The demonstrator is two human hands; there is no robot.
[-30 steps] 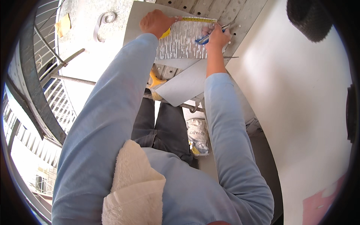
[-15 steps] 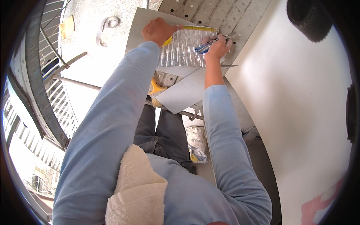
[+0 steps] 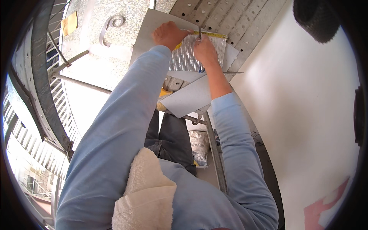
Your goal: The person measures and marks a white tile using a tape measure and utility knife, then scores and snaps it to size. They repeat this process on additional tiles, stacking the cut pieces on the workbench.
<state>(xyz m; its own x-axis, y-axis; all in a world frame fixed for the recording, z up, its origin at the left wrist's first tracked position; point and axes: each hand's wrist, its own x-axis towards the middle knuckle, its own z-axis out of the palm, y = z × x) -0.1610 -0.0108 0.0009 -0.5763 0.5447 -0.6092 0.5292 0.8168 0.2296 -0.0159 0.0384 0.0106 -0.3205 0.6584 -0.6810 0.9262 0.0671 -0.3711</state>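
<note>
My left hand (image 3: 168,35) is closed around a yellow tape measure (image 3: 178,46), its body partly hidden by my fingers. The yellow measuring blade (image 3: 214,35) runs out to the right along the far edge of a shiny, ribbed silver sheet (image 3: 182,59). In my right hand (image 3: 206,50) is a slim blue-and-grey tool (image 3: 199,31), its dark end rising over the measuring blade and a bit of blue showing below the hand. Pale grey sheets (image 3: 147,28) lie under the silver one, and another pale sheet (image 3: 188,96) sticks out toward me.
A perforated metal platform (image 3: 214,17) carries the sheets. A yellow-handled tool (image 3: 165,92) lies near its front edge. Scaffold tubes (image 3: 82,82) stand to the left, with a curled grey strip (image 3: 104,32) beyond. A white wall (image 3: 303,115) rises at right; a filled bag (image 3: 199,147) sits below.
My right hand has moved left and turned the tool upright at the measuring blade. My left hand, the tape measure and the sheets appear slightly farther right in the picture.
</note>
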